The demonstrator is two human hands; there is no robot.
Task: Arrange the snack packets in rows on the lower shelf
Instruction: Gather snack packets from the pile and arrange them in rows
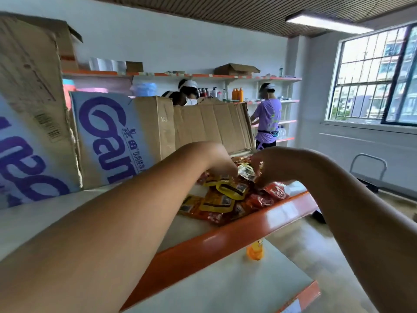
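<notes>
The left hand [216, 163] and right hand [268, 166] dig into a heap of yellow and red foil snack packets [225, 199] on the orange-edged white shelf [225, 239], right grip pinching a shiny yellow packet [246, 170], left grip unclear.

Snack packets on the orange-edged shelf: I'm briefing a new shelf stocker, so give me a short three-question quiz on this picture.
1. True or false: the snack packets lie in neat rows.
2. Of the left hand and the right hand, which reaches into the packets? A. left only B. right only C. both
3. Fill in: the small bottle standing on the lower shelf is coloured ____.
Key: 1 false, they lie in a loose heap on the upper shelf; 2 C; 3 orange.
</notes>
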